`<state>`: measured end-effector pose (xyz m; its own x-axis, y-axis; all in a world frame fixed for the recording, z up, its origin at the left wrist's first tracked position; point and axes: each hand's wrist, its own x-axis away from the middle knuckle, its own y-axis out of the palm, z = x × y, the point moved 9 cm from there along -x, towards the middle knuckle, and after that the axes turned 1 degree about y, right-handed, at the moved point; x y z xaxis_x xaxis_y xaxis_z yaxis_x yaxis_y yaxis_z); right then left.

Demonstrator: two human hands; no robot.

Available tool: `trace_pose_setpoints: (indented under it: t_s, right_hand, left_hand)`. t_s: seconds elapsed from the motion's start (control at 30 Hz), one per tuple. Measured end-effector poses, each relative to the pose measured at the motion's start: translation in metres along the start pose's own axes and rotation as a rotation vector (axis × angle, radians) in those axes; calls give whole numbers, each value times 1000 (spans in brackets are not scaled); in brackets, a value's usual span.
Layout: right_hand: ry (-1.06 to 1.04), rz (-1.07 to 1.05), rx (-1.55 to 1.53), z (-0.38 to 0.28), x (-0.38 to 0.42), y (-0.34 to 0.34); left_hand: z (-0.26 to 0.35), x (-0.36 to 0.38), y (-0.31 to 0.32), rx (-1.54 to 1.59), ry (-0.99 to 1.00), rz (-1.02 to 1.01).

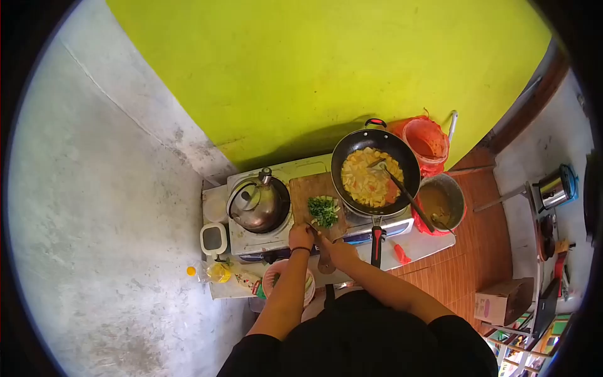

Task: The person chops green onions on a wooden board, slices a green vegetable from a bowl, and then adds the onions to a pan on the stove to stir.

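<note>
A wooden cutting board (304, 190) lies across the stove, with a pile of chopped green leaves (323, 211) on it. At its near left edge is my left hand (301, 237), fingers closed. My right hand (341, 253) is closed beside the board's handle (326, 262). A small, thin shape shows between the two hands, too small to name. What either hand grips is hidden. Just right of the board, a black wok (340, 156) sits on the burner, holding yellow diced food (364, 176) with a dark-handled ladle (408, 200) resting in it.
On the left burner stands a metal kettle (256, 207). An oil bottle (218, 273), a white-lidded container (213, 239) and a pink bowl (274, 274) are at the left front. To the right are a red bucket (427, 139) and a pot of brownish liquid (457, 195). The wok handle (376, 245) juts toward me.
</note>
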<state>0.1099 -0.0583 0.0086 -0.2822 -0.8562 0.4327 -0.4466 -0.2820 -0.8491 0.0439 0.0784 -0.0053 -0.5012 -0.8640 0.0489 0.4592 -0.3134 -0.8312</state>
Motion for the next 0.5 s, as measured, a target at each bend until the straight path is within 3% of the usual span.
trace_pose_setpoints:
  t_s: [0.27, 0.5]
  right_hand:
    - [60, -30, 47, 3, 20, -13]
    - [80, 14, -113, 17, 15, -5]
  left_hand:
    - [2, 3, -1, 51, 0, 4]
    - [5, 12, -2, 47, 96, 78]
